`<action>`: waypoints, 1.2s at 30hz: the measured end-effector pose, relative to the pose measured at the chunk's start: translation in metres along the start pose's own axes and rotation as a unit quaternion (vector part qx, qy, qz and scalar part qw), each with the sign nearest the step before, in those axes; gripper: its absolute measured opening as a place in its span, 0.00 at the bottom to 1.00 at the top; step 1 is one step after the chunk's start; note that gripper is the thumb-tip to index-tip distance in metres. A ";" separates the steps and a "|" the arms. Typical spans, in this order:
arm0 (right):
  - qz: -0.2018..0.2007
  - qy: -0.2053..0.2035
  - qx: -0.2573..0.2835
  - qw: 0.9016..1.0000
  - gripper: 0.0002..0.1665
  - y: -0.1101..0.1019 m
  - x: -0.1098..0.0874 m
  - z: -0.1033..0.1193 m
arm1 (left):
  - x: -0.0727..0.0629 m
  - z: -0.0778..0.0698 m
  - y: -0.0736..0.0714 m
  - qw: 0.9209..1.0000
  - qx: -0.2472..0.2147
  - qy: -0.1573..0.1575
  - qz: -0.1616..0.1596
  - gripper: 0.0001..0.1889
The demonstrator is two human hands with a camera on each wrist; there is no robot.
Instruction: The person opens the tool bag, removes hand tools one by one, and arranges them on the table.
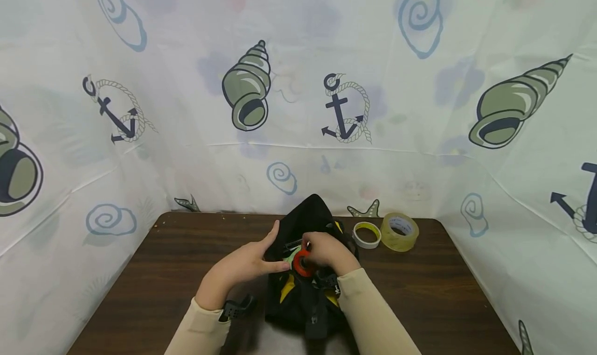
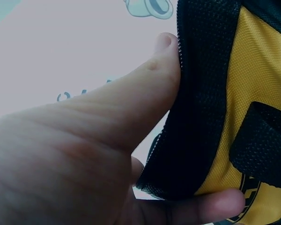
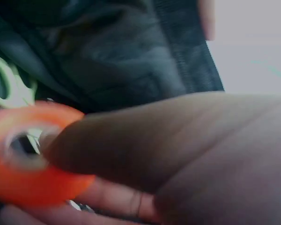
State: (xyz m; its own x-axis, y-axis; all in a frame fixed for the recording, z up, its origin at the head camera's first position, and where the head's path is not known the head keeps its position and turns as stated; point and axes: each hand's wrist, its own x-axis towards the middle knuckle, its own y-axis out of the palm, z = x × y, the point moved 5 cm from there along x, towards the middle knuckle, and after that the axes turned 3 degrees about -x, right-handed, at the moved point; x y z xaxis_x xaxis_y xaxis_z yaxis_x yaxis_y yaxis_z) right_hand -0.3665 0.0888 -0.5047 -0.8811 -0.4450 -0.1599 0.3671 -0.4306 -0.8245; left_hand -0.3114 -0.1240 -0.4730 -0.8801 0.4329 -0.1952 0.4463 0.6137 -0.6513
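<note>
The left forearm (image 1: pixel 200 329) and right forearm (image 1: pixel 378 313) are being extended forward and slanted inward. The left grip (image 1: pixel 244 264) is being held with its visible digits stretched out, spread widely apart. The right grip (image 1: pixel 326 251) is being bent at the knuckles, its thumb (image 3: pixel 107 140) and fingers (image 3: pixel 117 199) being set in a pinch.

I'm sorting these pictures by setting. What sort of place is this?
Perhaps a screened-off indoor work corner: pale, shell-printed sheeting hangs on three sides of a dark wood-grain table, where a black-and-yellow bag sits. What lies beyond the sheeting doesn't show.
</note>
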 end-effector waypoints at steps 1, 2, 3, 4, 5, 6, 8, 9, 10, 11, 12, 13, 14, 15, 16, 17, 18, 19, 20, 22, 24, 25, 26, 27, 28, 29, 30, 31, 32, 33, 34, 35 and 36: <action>-0.009 -0.011 0.002 1.000 0.08 -0.005 -0.003 0.002 | 0.000 0.000 0.000 1.000 -0.001 0.000 0.001 0.60; -0.016 -0.021 0.008 1.000 0.08 -0.009 -0.006 0.004 | 0.000 0.000 0.000 1.000 -0.002 -0.001 0.001 0.60; -0.021 -0.030 0.018 0.999 0.08 -0.013 -0.010 0.006 | 0.000 0.000 0.000 1.000 -0.003 -0.002 0.002 0.60; -0.024 -0.038 0.031 0.998 0.09 -0.018 -0.014 0.008 | 0.000 0.000 -0.001 1.000 -0.003 -0.003 0.002 0.60; -0.026 -0.047 0.045 0.998 0.10 -0.023 -0.019 0.010 | 0.000 0.000 -0.001 1.000 -0.004 -0.003 0.002 0.60; -0.030 -0.057 0.053 0.997 0.11 -0.028 -0.023 0.012 | 0.000 0.000 -0.001 1.000 -0.004 -0.004 0.002 0.60; -0.043 -0.082 0.063 0.994 0.14 -0.037 -0.035 0.017 | 0.001 0.000 -0.001 1.000 -0.005 -0.006 0.003 0.60; -0.052 -0.095 0.062 0.992 0.14 -0.042 -0.040 0.019 | 0.001 0.000 -0.001 1.000 -0.005 -0.008 0.003 0.60; -0.063 -0.109 0.059 0.990 0.14 -0.046 -0.046 0.020 | 0.001 0.000 -0.001 1.000 -0.005 -0.009 0.004 0.60; -0.076 -0.121 0.055 0.988 0.14 -0.051 -0.052 0.022 | 0.001 0.000 0.000 1.000 -0.004 -0.010 0.004 0.60; -0.090 -0.130 0.052 0.986 0.14 -0.055 -0.058 0.023 | 0.001 0.000 0.000 1.000 -0.004 -0.011 0.004 0.60; -0.102 -0.138 0.053 0.984 0.13 -0.059 -0.065 0.023 | 0.001 0.000 0.000 1.000 -0.003 -0.011 0.003 0.61; -0.114 -0.144 0.056 0.981 0.13 -0.063 -0.071 0.023 | 0.002 0.000 0.000 1.000 -0.001 -0.011 0.003 0.61; -0.125 -0.149 0.060 0.979 0.14 -0.067 -0.076 0.023 | 0.002 -0.001 0.000 1.000 -0.001 -0.010 0.002 0.61; -0.134 -0.154 0.066 0.977 0.15 -0.071 -0.082 0.022 | 0.002 -0.001 0.000 1.000 -0.001 -0.008 0.001 0.61; -0.143 -0.161 0.068 0.974 0.16 -0.075 -0.087 0.022 | 0.002 -0.001 0.000 1.000 0.000 -0.007 0.000 0.61; -0.152 -0.170 0.069 0.971 0.17 -0.079 -0.092 0.021 | 0.002 -0.002 0.000 1.000 0.001 -0.006 0.000 0.61; -0.163 -0.180 0.064 0.968 0.19 -0.083 -0.097 0.020 | 0.002 -0.002 0.000 1.000 0.001 -0.005 0.000 0.61; -0.173 -0.190 0.057 0.965 0.20 -0.086 -0.102 0.018 | 0.002 -0.001 0.000 1.000 0.001 -0.005 0.000 0.61; -0.194 -0.204 0.044 0.959 0.22 -0.092 -0.112 0.013 | 0.002 -0.001 0.001 1.000 -0.003 -0.005 0.003 0.61; -0.214 -0.206 0.036 0.954 0.22 -0.096 -0.124 0.006 | 0.001 -0.001 0.003 1.000 -0.006 -0.003 0.005 0.61; -0.221 -0.205 0.033 0.953 0.22 -0.098 -0.129 0.001 | 0.001 -0.001 0.004 1.000 -0.009 -0.002 0.006 0.61; -0.225 -0.204 0.035 0.952 0.22 -0.100 -0.135 -0.004 | 0.002 -0.001 0.005 1.000 -0.011 0.001 0.007 0.61; -0.229 -0.202 0.039 0.951 0.22 -0.103 -0.140 -0.008 | 0.002 -0.001 0.007 1.000 -0.013 0.003 0.008 0.61; -0.235 -0.197 0.040 0.951 0.21 -0.106 -0.144 -0.013 | 0.003 -0.001 0.007 1.000 -0.013 0.004 0.007 0.60; -0.242 -0.195 0.040 0.949 0.21 -0.110 -0.147 -0.018 | 0.003 -0.001 0.008 1.000 -0.012 0.005 0.007 0.60; -0.253 -0.194 0.034 0.947 0.21 -0.114 -0.149 -0.022 | 0.003 0.000 0.008 1.000 -0.010 0.005 0.007 0.60; -0.265 -0.190 0.031 0.945 0.20 -0.118 -0.152 -0.027 | 0.003 0.000 0.008 1.000 -0.009 0.005 0.007 0.60; -0.282 -0.184 0.026 0.941 0.19 -0.122 -0.154 -0.031 | 0.003 0.000 0.007 1.000 -0.006 0.003 0.006 0.60; -0.302 -0.177 0.022 0.937 0.19 -0.127 -0.155 -0.036 | 0.002 0.000 0.006 1.000 -0.005 0.001 0.005 0.60; -0.324 -0.167 0.014 0.931 0.18 -0.131 -0.158 -0.041 | 0.002 0.000 0.005 1.000 -0.004 0.000 0.005 0.60; -0.347 -0.158 0.009 0.924 0.17 -0.135 -0.160 -0.046 | 0.001 0.000 0.004 1.000 -0.003 0.000 0.004 0.60; -0.370 -0.151 0.006 0.917 0.16 -0.139 -0.161 -0.052 | 0.001 -0.001 0.003 1.000 -0.004 0.000 0.003 0.60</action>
State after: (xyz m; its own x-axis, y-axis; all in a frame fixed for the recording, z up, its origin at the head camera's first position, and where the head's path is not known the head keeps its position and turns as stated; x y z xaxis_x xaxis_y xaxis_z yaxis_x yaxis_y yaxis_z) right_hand -0.2908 0.2611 -0.3926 -0.7680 -0.2234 0.6002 -0.2941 -0.7095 -0.6404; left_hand -0.3111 -0.1211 -0.4750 -0.8777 0.4363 -0.1983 0.4520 0.6162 -0.6449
